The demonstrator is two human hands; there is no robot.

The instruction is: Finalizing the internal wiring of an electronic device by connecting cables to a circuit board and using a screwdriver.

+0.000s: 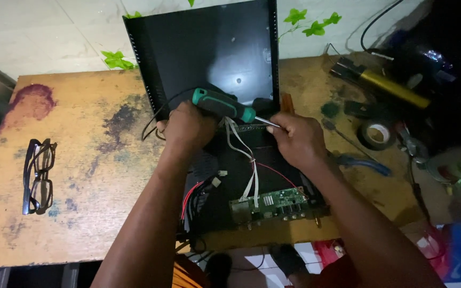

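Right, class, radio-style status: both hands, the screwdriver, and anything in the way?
Left hand gripping green-handled screwdriver. Right hand steadying its tip at opened black device. White ribbon cables crowd the spot.

- The opened device (225, 176) lay on the table (92, 176).
- The eyeglasses (38, 176) lay well left of the device.
- The tape roll (378, 134) lay to its right.
- The circuit board (270, 204) sat in its near edge.
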